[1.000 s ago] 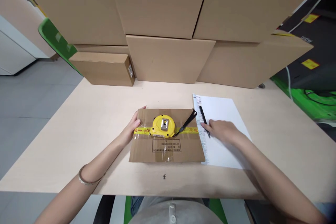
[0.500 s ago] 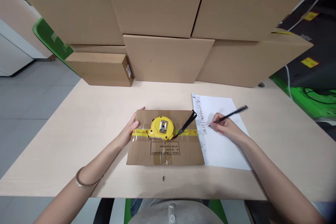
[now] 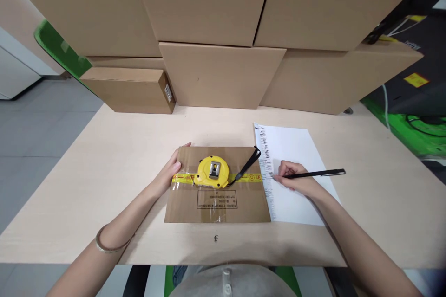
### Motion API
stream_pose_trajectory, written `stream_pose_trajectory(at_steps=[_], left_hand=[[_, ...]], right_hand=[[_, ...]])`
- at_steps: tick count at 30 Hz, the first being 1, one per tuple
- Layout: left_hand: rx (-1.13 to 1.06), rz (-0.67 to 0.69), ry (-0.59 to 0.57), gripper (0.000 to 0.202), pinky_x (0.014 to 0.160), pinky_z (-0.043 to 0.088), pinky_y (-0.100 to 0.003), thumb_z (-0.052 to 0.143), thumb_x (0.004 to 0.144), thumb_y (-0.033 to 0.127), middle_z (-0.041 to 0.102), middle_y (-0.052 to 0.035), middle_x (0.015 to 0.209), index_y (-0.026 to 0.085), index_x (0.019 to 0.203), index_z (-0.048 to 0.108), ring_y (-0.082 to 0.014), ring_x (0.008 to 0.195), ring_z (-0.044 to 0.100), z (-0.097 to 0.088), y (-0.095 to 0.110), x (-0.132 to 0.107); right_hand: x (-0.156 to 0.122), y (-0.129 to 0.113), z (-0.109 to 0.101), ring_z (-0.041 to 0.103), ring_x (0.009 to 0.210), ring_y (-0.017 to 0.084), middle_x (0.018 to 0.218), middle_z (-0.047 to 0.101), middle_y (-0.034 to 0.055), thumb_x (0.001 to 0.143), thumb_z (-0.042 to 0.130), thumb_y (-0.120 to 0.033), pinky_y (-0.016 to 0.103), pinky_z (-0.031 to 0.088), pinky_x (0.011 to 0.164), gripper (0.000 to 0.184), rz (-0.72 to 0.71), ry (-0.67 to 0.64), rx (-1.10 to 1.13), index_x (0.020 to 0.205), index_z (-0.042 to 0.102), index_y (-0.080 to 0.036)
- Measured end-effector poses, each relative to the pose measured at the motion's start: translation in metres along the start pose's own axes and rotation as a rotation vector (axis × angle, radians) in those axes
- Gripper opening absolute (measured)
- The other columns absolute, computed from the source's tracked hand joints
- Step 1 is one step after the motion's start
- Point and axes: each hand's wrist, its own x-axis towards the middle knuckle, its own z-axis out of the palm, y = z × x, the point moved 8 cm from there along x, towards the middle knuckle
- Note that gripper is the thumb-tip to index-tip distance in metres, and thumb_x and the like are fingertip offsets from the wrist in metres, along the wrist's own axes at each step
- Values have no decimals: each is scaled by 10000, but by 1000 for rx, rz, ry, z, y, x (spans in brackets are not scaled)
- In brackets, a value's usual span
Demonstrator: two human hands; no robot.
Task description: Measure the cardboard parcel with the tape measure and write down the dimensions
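My left hand [image 3: 170, 169] grips the left side of a flat cardboard box [image 3: 218, 213], thumb on its top face and the other fingers mostly hidden behind the edge. A yellow tape measure [image 3: 212, 172] with a metal belt clip lies on the box. Its black wrist strap [image 3: 247, 164] stretches toward the box's right edge. In my right hand [image 3: 294, 177] a black pen [image 3: 322, 173] is pinched, its tip at the column of handwriting on a white sheet of paper [image 3: 296, 146]. The sheet lies against the right side of the box, and my hand rests on it.
Large cardboard boxes [image 3: 223, 74] stand stacked along the table's back edge. A smaller box [image 3: 121, 88] sits at the back left. Dark equipment with yellow labels [image 3: 416, 80] and cables are beyond the right side. The table's front edge [image 3: 174, 263] runs close to my body.
My right hand has moved slightly down and left on the paper, and the pen has swung from slanting upward to nearly level. My left hand keeps its hold on the box.
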Motion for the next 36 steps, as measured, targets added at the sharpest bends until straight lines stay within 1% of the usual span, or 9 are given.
stream_pose_trajectory(at_steps=[2, 5, 8, 13, 15, 20, 24, 29, 36], left_hand=[[-1, -4, -4, 798, 1248, 262, -525, 550, 905, 663, 480, -106, 1567, 250, 1567, 380, -400, 1525, 302, 0, 0, 0], [-3, -6, -3, 778, 1250, 257, -525, 567, 900, 656, 455, -98, 1589, 260, 1550, 405, -402, 1522, 301, -1, 0, 0], [-8, 3, 1, 769, 1250, 255, -531, 574, 894, 660, 477, -98, 1571, 256, 1532, 428, -405, 1518, 305, -1, 1, 0], [4, 6, -15, 775, 1251, 242, -524, 565, 901, 654, 458, -100, 1580, 248, 1542, 407, -398, 1508, 316, 0, 2, 0], [8, 5, -15, 781, 1249, 245, -516, 566, 896, 662, 442, -102, 1588, 246, 1538, 409, -396, 1508, 312, 0, 1, 0], [19, -2, -18, 777, 1229, 276, -510, 566, 891, 673, 465, -103, 1561, 255, 1529, 416, -395, 1485, 346, -2, -2, 0], [24, 13, -25, 760, 1220, 289, -501, 565, 895, 671, 473, -97, 1555, 259, 1520, 432, -390, 1478, 355, -3, -2, 1], [19, 9, -29, 743, 1206, 312, -489, 554, 914, 647, 489, -101, 1533, 265, 1537, 417, -384, 1459, 383, -3, -2, 0], [30, 15, -17, 744, 1247, 244, -501, 553, 910, 657, 434, -94, 1587, 267, 1531, 427, -386, 1502, 320, -1, 1, 0]], right_hand=[[-1, 3, 2, 390, 405, 82, 463, 465, -69, 732, 801, -462, 231, 253, 436, 435, 6, -10, -6, 613, 450, -234], [0, 10, 6, 405, 397, 89, 456, 479, -61, 753, 777, -444, 235, 268, 431, 407, 19, -44, -14, 616, 458, -233], [2, 15, 8, 421, 406, 92, 474, 495, -56, 776, 758, -414, 237, 292, 429, 363, 25, -68, -26, 633, 481, -227], [2, 15, 7, 407, 422, 83, 514, 456, -77, 743, 755, -318, 221, 275, 410, 351, 29, -49, -47, 629, 435, -234], [1, 14, 6, 405, 413, 83, 513, 455, -79, 746, 750, -329, 223, 276, 407, 355, 29, -46, -45, 632, 426, -237], [1, 14, 7, 423, 404, 93, 469, 493, -61, 789, 741, -448, 238, 300, 433, 388, 18, -70, -27, 639, 453, -235], [1, 13, 9, 418, 403, 95, 460, 492, -59, 783, 758, -486, 239, 291, 427, 409, 23, -80, -28, 637, 471, -233], [1, 12, 10, 416, 390, 94, 457, 493, -60, 763, 770, -473, 239, 291, 417, 411, 36, -78, -25, 626, 463, -236], [2, 13, 9, 403, 385, 91, 455, 480, -68, 749, 765, -431, 232, 283, 402, 385, 58, -70, -30, 628, 453, -240]])
